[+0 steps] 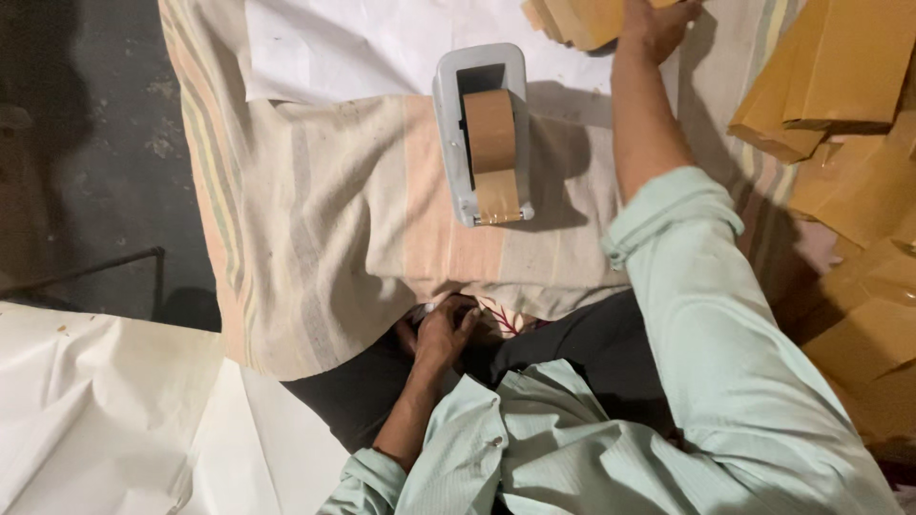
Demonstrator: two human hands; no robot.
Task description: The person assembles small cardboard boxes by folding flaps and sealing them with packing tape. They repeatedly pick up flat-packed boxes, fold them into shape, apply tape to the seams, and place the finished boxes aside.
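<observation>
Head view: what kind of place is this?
Probably a small packing workspace, worked seated at a cloth-covered surface. Signs: a grey tape dispenser loaded with brown tape, stacks of brown envelopes at right, and the right hand reaching onto another envelope pile.

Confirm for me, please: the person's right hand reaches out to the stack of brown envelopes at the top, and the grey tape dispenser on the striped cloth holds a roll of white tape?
Not quite. In the head view the tape roll in the grey tape dispenser is brown, not white. The rest holds: the right hand reaches to the brown envelopes at the top, and the dispenser stands on the striped cloth.
</observation>
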